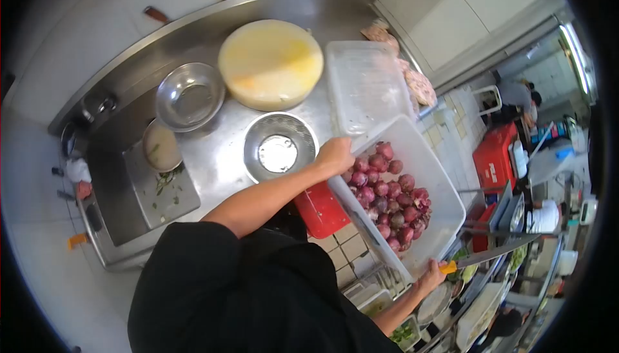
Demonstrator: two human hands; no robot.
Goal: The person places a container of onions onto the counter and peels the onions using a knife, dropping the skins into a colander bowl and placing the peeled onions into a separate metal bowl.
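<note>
A white plastic bin (pixel 445 205) holds many red onions (pixel 393 198) and hangs tilted beside the steel counter's right end. My left hand (pixel 335 157) is closed on the bin's rim at the counter side. At the opposite end, my right hand (pixel 431 275) grips the rim together with the yellow handle of a large knife (pixel 496 250), its blade pointing right. A translucent plastic lid or tray (pixel 367 88) lies on the counter just beyond the bin. The steel strainer bowl (pixel 280 150) stands left of my left hand.
On the steel counter (pixel 219 185) are a thick round cutting board (pixel 271 63) and a metal bowl (pixel 191 98). A sink (pixel 122 192) with scraps is at left. A red container (pixel 322 211) is below. Another person (pixel 519 98) is at the far right, beyond shelves with trays.
</note>
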